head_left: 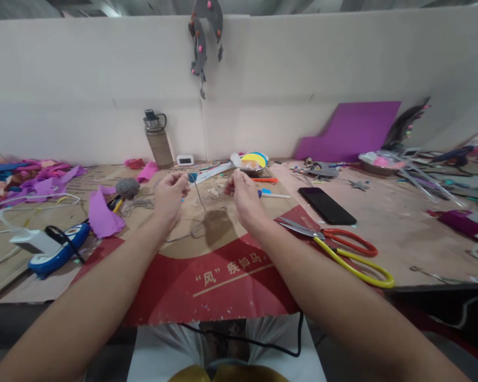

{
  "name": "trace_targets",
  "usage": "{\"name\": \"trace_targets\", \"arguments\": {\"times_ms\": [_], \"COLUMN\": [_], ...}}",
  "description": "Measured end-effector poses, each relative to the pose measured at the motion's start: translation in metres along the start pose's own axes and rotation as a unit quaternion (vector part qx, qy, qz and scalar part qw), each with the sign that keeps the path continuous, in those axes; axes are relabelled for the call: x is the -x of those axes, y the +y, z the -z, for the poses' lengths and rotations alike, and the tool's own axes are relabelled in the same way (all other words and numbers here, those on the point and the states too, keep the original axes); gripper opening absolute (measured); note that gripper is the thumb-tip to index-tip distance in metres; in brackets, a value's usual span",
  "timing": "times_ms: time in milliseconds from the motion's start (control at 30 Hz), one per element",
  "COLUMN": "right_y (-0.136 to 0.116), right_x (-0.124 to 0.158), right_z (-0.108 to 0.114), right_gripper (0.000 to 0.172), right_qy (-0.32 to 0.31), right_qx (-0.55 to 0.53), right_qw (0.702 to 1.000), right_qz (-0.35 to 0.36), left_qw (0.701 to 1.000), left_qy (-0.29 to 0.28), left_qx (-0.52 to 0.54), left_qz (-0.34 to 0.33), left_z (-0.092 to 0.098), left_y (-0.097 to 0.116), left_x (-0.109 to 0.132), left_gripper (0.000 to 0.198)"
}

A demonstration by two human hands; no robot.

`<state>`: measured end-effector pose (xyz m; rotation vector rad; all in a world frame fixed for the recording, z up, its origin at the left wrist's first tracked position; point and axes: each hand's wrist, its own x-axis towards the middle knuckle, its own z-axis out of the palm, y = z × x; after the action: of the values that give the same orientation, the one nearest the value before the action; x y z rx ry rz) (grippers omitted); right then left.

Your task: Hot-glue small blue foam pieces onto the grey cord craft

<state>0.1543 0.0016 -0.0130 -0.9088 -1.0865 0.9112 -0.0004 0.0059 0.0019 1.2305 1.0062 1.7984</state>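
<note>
Grey yarn strand [201,198] hangs just right of the left hand [169,195], long axis mostly up-down, lower part slanting slightly toward the right hand [242,195]; slack loops lie below the grip on the red-and-tan sheet [223,289]. Small blue piece [193,178] sits at the left fingertips, by the strand's top end. Left thumb and fingers pressed together, apparently pinching the blue piece. Right thumb and finger drawn close; cannot tell if anything's between. Left hand clearly nearer the strand, right across a gap. Yarn ball [127,188] left of left grip.
</note>
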Motion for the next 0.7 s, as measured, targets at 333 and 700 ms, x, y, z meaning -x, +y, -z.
{"name": "trace_targets", "arguments": {"times_ms": [333, 700], "right_y": [0.0, -0.041], "right_x": [0.038, -0.013], "right_z": [-0.016, 0.051], "right_gripper": [0.026, 0.044], "right_qy": [-0.33, -0.094], "right_qx": [0.364, 0.663], "right_qw": [0.864, 0.742], "right_qz": [0.108, 0.029], "left_qw": [0.995, 0.999], "left_qy": [-0.023, 0.011], "left_qx": [0.03, 0.013], "left_qz": [0.092, 0.042], "left_z": [-0.006, 0.007], "left_y": [0.012, 0.01], "left_x": [0.01, -0.006], "left_gripper": [0.013, 0.008]}}
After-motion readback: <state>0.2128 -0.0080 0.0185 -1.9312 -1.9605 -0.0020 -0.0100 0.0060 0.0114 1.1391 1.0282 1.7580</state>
